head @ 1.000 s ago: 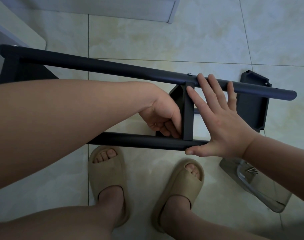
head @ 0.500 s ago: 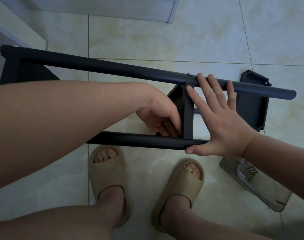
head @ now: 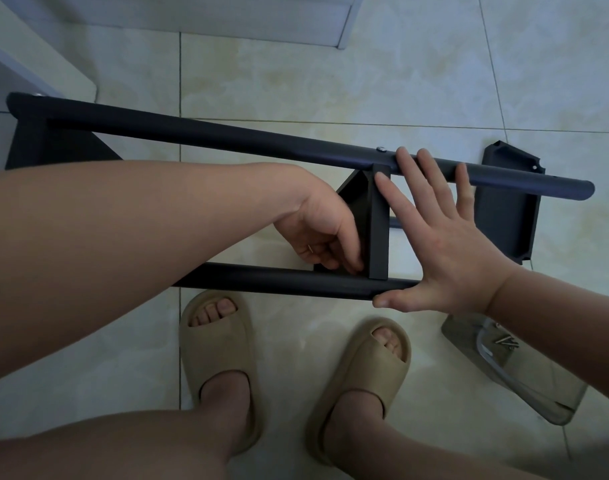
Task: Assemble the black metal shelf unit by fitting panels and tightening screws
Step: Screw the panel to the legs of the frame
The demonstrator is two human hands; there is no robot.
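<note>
The black shelf frame lies on its side over the floor, with an upper tube (head: 227,136) and a lower tube (head: 279,280). A black shelf panel (head: 379,230) stands on edge between them. A screw head (head: 381,149) shows on the upper tube above it. My left hand (head: 320,233) reaches in from the left, its fingers curled at the panel's lower corner and pinching a small silver screw (head: 310,247). My right hand (head: 445,247) is flat with straight fingers, pressing on the panel's right side and both tubes.
A loose black panel (head: 504,216) lies on the tiled floor behind the frame's right end. A clear plastic tray (head: 538,393) with screws (head: 505,341) sits at lower right. My feet in tan sandals (head: 220,348) stand below the frame. White furniture (head: 36,57) is at upper left.
My left hand's fingers have shifted slightly lower against the panel near the lower tube. The right hand and the frame have stayed in place.
</note>
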